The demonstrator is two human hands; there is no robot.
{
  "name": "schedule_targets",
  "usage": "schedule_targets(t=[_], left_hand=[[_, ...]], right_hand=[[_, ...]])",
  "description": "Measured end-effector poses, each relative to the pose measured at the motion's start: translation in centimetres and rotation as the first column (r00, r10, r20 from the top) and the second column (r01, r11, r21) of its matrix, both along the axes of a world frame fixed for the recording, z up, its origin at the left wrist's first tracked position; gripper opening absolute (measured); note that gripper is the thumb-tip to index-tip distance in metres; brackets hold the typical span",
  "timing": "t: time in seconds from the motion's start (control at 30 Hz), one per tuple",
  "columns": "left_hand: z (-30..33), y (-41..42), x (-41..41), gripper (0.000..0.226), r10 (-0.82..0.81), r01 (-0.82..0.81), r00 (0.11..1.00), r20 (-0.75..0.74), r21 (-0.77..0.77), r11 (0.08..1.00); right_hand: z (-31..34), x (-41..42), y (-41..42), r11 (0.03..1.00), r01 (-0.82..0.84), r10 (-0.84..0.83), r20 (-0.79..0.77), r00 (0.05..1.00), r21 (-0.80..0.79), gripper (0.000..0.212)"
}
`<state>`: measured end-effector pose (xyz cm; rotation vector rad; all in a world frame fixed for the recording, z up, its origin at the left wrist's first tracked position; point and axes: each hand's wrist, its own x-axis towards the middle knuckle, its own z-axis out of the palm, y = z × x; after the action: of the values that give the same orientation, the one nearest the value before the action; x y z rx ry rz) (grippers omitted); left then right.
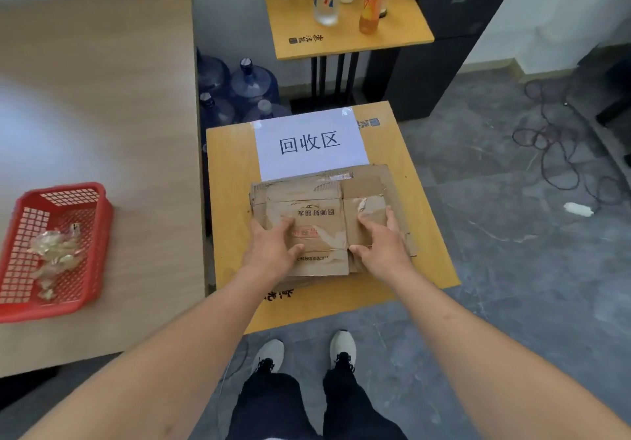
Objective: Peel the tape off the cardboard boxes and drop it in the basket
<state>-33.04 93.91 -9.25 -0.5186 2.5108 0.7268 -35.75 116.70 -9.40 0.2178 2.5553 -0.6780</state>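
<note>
A stack of flattened cardboard boxes [321,197] lies on a small yellow table [228,173], below a white paper sign [309,142]. My left hand [271,246] rests flat on the top box's left part, fingers straight and thumb spread. My right hand [380,240] lies flat on its right part, fingers reaching toward a torn strip of clear tape [363,205]. More tape [333,177] runs along the far edge of the stack. A red plastic basket [99,241] with crumpled clear tape [56,250] inside sits on the wooden table at left.
The large wooden table [102,115] fills the left. Blue water jugs [252,84] stand behind the yellow table. A second yellow table [403,30] at the back carries bottles. Tangled cables [560,146] lie on the grey floor at right. My feet stand below the table.
</note>
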Motion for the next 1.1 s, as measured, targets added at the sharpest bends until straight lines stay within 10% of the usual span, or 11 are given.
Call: schedule_targets(t=[0.4, 0.83, 1.1], left_hand=[[-2.3, 3.3, -1.0, 0.065, -0.111, 0.088, 0.993, -0.050, -0.333, 0.939], [-3.8, 2.6, -2.4, 0.089, -0.385, 0.389, 0.920, 0.069, -0.265, 0.883], [-2.8, 2.6, -2.1, 0.064, -0.360, 0.364, 0.931, 0.055, -0.176, 0.915]], right_hand=[[-3.4, -3.5, -1.8, 0.917, -0.316, 0.338, -0.055, 0.940, 0.245, 0.064], [-4.0, -5.4, -5.1, 0.885, -0.377, 0.367, 0.091, 0.926, 0.274, 0.066], [-3.0, -4.5, -4.5, 0.897, -0.373, 0.372, 0.049, 0.927, 0.239, 0.065]])
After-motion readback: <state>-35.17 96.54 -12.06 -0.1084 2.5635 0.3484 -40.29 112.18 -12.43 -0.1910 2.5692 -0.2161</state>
